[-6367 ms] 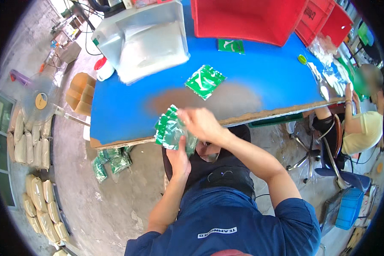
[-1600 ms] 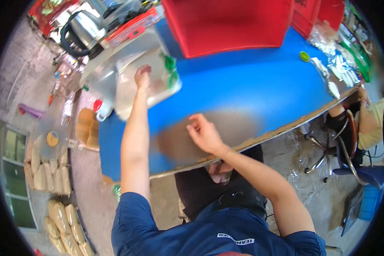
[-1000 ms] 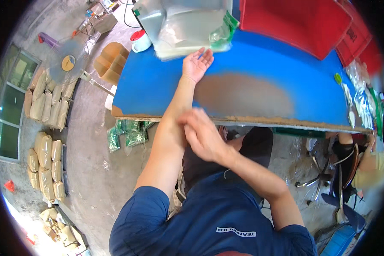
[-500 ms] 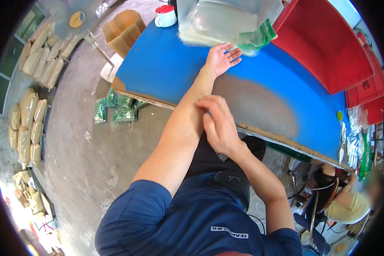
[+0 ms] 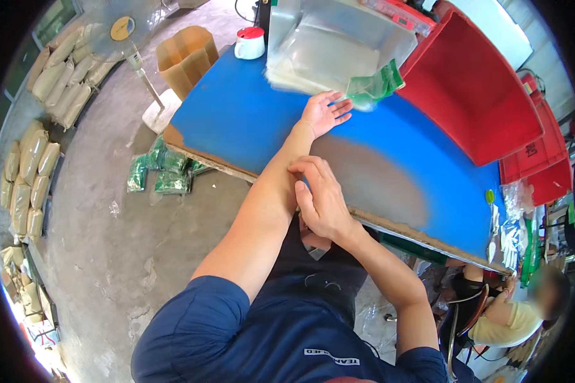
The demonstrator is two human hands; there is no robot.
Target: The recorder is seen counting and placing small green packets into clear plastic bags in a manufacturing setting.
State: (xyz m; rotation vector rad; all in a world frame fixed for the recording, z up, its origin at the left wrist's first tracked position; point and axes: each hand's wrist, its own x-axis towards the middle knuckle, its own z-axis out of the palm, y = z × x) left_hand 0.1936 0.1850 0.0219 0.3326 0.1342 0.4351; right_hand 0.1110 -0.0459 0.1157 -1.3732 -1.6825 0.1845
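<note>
My left arm reaches out over the blue tabletop [image 5: 236, 115], and my left hand [image 5: 326, 113] is open, palm up, with its fingers spread and nothing in them. Just beyond its fingertips lies a green and clear plastic bag [image 5: 374, 87], beside a stack of clear plastic bags [image 5: 326, 51]. My right hand [image 5: 324, 199] crosses in front of my body. Its bent fingertips rest on the inner side of my left forearm near the elbow, the thumb held apart. No object shows in it.
A red bin [image 5: 473, 89] stands on the table's right, a red-lidded white mug [image 5: 250, 45] at its far left corner. Green packets [image 5: 172, 172] lie on the floor near a fan [image 5: 134, 60] and a paper sack [image 5: 185, 57]. Another person [image 5: 501, 319] sits at right.
The view has shifted, so the table sits a little lower and further left. My right fingers still touch my left forearm, and my left hand remains spread.
</note>
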